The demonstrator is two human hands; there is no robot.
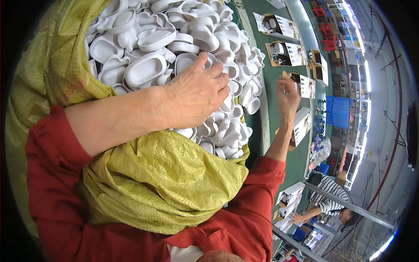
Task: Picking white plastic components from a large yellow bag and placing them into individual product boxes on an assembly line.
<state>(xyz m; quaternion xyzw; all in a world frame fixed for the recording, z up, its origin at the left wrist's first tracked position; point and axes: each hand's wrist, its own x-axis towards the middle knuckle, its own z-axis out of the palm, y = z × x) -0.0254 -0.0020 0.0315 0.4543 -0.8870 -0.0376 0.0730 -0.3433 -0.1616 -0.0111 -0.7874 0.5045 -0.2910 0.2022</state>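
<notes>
My left hand [196, 91] rests on a heap of white moulded parts [146, 70], oval and shallow like small dishes. Its fingers curl over one white plastic part [185, 61] in the heap; the fingertips are partly hidden. The heap fills a yellow woven sack [166, 183], whose folded edge lies under my left forearm. Farther right, my right hand [289, 94] is raised over the green conveyor belt [257, 8], at an open carton [307, 86]. Motion blurs its fingers, so whether it holds anything does not show.
More open cartons [286, 53] with dark and white contents line the belt. A blue crate [338, 112] stands beyond it. At the lower right, a person in a striped top [329, 192] reaches toward another carton [290, 198]. A metal rail [349, 205] crosses nearby.
</notes>
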